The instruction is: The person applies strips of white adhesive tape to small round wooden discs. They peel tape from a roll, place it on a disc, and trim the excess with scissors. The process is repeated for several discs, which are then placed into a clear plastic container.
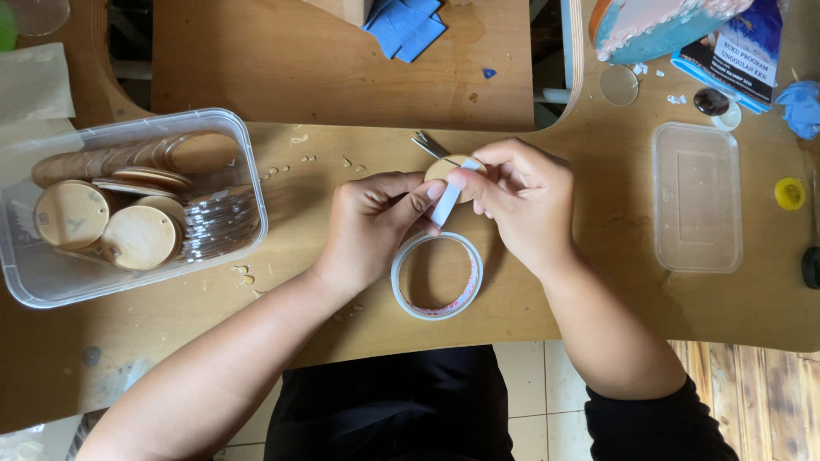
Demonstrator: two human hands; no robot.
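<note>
- The table [598,307] is pale wood with a curved edge and a cut-out at the back; small chips of wood lie scattered on it near the tub.
- Below the table edge show pale floor tiles, and wooden boards at the lower right.
- A clear tub [51,273] stands at the left, full of round wooden discs [137,237] and a stack of clear round pieces.
- A clear lid [696,196] lies flat at the right, well apart from the hands; a yellow cap [790,193] lies just beyond it.
- Blue cloth [406,26] lies on the far board; a booklet [739,55] and a painted piece lie at the upper right.
- The tape roll [437,276] lies flat on the table, just under both hands, near the table's front edge.
- The left hand [367,226] has its fingers curled, thumb and forefinger pinched narrow on the lower end of a white tape strip [448,198].
- The right hand [525,205] holds a wooden disc [446,169] above the table, fingers closed on its edge and on the strip's upper end.
- The strip lies across the disc's face, slanting down toward the left hand.
- Scissors [430,145] lie on the table just behind the disc, partly hidden by it.
</note>
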